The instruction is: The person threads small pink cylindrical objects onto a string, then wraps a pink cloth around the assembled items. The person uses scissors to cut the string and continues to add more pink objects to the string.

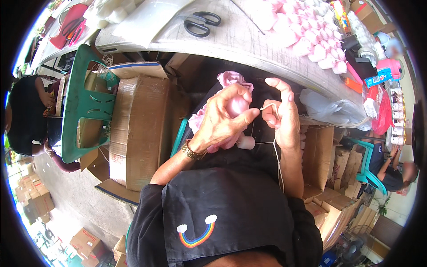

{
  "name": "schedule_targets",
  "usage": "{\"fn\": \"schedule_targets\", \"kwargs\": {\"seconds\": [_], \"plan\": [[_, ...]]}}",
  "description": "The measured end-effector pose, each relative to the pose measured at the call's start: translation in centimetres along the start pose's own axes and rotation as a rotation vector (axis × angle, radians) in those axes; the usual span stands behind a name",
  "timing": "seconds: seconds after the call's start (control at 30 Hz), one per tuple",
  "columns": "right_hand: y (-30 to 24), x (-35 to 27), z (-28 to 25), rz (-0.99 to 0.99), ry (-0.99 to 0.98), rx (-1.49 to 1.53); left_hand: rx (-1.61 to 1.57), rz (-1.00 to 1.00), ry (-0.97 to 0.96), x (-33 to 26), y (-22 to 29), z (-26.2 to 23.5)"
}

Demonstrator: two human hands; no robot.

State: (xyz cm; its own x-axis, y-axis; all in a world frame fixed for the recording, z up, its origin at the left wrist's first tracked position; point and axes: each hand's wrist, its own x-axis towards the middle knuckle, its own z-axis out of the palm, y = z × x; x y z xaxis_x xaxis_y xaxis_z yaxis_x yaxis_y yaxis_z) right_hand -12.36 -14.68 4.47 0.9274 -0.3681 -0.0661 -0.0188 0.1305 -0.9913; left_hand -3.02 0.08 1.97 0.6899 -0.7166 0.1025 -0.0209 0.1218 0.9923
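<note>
Over my lap, my left hand (218,113), with a gold-coloured watch (193,151) at the wrist, is closed around a rounded pink bundle (238,106). It looks wrapped in thin material. Ruffled pink material (233,78) shows above and below the hand. A white string (268,106) runs from near the left thumb to my right hand (283,118). My right fingers are curled on the string, with the index finger raised. More of it hangs along the right forearm. A small pale pink cylinder (246,142) lies below the left hand, a strand stretching from it to the right wrist.
Black-handled scissors (202,23) and many wrapped pink pieces (311,38) lie on the white table (173,42). A cardboard box (142,133) and green chair (84,107) stand left. An open box (318,155) is at right. Other people sit at both sides.
</note>
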Motion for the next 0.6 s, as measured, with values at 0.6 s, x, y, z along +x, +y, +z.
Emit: {"fn": "schedule_targets", "kwargs": {"seconds": [0.6], "plan": [[-1.0, -0.9, 1.9, -0.338, 0.150, -0.336, -0.563, -0.254, -0.056, 0.5, 0.2, -0.9]]}}
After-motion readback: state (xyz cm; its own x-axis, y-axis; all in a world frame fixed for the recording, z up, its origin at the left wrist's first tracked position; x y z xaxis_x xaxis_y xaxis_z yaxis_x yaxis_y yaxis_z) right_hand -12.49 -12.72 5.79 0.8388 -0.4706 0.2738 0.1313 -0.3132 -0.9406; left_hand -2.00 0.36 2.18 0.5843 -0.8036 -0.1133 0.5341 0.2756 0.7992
